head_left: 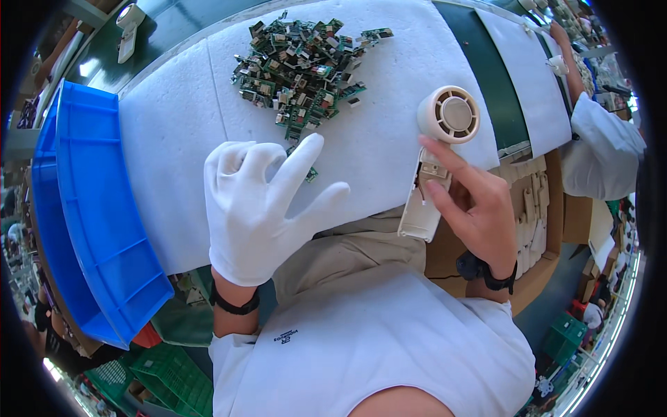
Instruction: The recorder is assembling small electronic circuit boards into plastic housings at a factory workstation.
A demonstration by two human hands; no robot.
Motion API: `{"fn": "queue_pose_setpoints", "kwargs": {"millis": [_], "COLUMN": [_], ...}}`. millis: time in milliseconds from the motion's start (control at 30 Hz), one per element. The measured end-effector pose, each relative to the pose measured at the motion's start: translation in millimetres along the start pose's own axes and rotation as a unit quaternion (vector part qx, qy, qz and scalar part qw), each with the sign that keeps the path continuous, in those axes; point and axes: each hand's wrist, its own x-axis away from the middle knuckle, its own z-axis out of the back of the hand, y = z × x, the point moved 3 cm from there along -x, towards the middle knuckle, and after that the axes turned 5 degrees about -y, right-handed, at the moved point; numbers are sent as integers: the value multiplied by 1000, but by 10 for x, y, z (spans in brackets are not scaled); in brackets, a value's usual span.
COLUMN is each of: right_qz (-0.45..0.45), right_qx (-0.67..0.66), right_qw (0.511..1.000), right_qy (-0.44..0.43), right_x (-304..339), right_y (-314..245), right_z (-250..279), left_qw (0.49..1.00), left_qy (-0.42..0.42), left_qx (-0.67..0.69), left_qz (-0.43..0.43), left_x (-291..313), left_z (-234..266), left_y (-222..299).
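My left hand (253,201), in a white glove, hovers over the near part of a white foam sheet (167,174). Its thumb and forefinger are spread with nothing visible between them. A small green circuit board (311,174) lies just beyond, partly hidden by the glove. My bare right hand (483,212) holds a white handheld fan (455,117) by its handle, head pointing away. The handle is uncovered, showing its hollow inside and a thin wire with a small connector. Farther off, a heap of small circuit boards (299,73) lies on the sheet.
A blue plastic bin (97,174) stands at the left. To the right, a cardboard box (552,222) holds rows of white parts. Another fan (128,35) lies far left on the green tabletop. A co-worker's sleeve (601,142) shows at right. Green crates (170,375) stand low left.
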Motion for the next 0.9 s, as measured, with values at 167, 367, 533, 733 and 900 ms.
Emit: {"fn": "queue_pose_setpoints", "kwargs": {"millis": [167,367,533,733,900], "right_qz": [86,289,354,375,401], "right_qx": [79,184,306,332,297], "right_qw": [992,938,883,865,866], "right_qy": [-54,-54,-26,-3,39], "right_x": [-81,-188,-180,-197,-206], "right_y": [24,14,-30,-3,52], "right_z": [45,151,142,45,-2], "left_qw": [999,995,990,928,914], "left_qy": [36,49,35,7,-28], "left_qx": [-8,-16,17,367,402], "left_qz": [14,81,136,67,-51], "left_x": [26,-54,-71,-179,-160], "left_z": [-125,-79,-12,-104,-261], "left_y": [29,143,216,563,642]}}
